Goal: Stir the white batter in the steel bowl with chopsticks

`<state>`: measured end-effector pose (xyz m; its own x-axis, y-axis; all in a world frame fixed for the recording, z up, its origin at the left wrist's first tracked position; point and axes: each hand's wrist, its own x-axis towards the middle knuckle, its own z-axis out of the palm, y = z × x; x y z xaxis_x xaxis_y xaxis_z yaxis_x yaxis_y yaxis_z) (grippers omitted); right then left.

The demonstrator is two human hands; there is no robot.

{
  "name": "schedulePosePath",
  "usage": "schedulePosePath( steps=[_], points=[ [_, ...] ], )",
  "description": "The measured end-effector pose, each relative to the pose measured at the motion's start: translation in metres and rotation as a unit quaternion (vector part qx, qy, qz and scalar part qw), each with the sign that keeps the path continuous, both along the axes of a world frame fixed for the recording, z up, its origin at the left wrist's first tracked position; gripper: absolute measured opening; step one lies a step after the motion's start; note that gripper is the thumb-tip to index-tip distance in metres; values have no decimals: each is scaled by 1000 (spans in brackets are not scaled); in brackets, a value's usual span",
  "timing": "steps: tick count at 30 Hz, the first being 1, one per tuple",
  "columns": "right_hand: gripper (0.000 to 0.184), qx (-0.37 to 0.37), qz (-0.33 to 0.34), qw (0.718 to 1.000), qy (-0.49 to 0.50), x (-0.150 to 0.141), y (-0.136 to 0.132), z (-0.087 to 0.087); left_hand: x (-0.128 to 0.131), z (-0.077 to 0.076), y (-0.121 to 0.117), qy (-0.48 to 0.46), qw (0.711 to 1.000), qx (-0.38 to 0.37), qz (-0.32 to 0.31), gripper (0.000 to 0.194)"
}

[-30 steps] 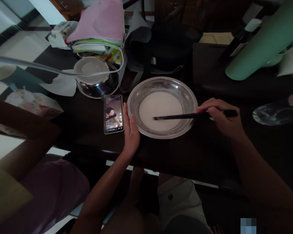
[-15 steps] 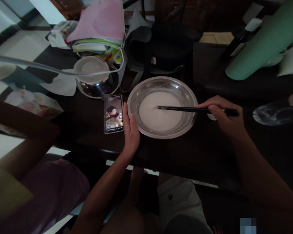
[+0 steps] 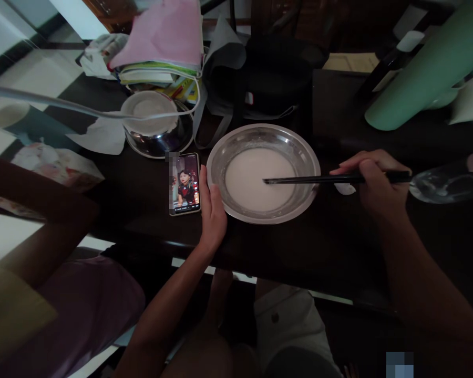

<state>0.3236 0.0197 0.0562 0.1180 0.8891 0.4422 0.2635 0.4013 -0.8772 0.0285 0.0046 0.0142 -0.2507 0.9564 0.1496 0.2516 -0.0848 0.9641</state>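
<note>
The right hand (image 3: 382, 184) is closed around black chopsticks (image 3: 311, 179), thumb on the near side and index finger stretched along them. They lie so close together that I cannot count them with certainty; they look like two. Their tips are over the one pool of white liquid (image 3: 252, 189) in a steel bowl (image 3: 274, 219); whether they dip in is unclear.

The left hand (image 3: 213, 215) is unclenched, its fingers straight, lying against the left side of the bowl's rim. The bowl stands upright on a dark table (image 3: 291, 252), between the two hands.

One phone (image 3: 186, 184) with a lit screen lies just left of the left hand. One small white scrap (image 3: 345, 189) sits below the chopsticks, near the right hand, and one clear bottle (image 3: 437, 185) lies on its side beyond that hand.

Farther off, behind the phone, one steel pot (image 3: 153, 126) rests upside down. One pale cable (image 3: 82, 108) crosses in front of it, and one sheet of white paper (image 3: 102, 134) is beside it. Behind are a pile (image 3: 163, 37) topped with pink, its layers too hidden to count, and one black bag (image 3: 276, 73). At upper right are one green cylinder (image 3: 425, 73) and one dark bottle (image 3: 410, 41) with a white cap. At left, one other person's arm (image 3: 55, 205) shows.
</note>
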Motion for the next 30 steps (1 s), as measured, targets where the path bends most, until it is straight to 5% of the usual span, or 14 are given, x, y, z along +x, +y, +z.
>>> schedulePosePath(
  steps=[6, 12, 17, 23, 30],
  points=[
    [17, 6, 112, 988, -107, -1, 0, -1, -1, 0, 0, -3, 1000, 1, 5, 68],
    [21, 8, 10, 1000, -9, 2, 2, -2, 0, -3, 1, -4, 1000, 4, 3, 69],
    [17, 18, 103, 990, -97, -1, 1, -2, -1, -2, 0, -1, 1000, 1, 6, 70],
    [19, 18, 27, 999, -29, 2, 2, -1, -1, -3, 0, 1, 1000, 2, 2, 69],
    [15, 20, 107, 986, -122, 0, 1, 0, -2, -4, 0, 7, 1000, 10, 3, 69]
  ],
)
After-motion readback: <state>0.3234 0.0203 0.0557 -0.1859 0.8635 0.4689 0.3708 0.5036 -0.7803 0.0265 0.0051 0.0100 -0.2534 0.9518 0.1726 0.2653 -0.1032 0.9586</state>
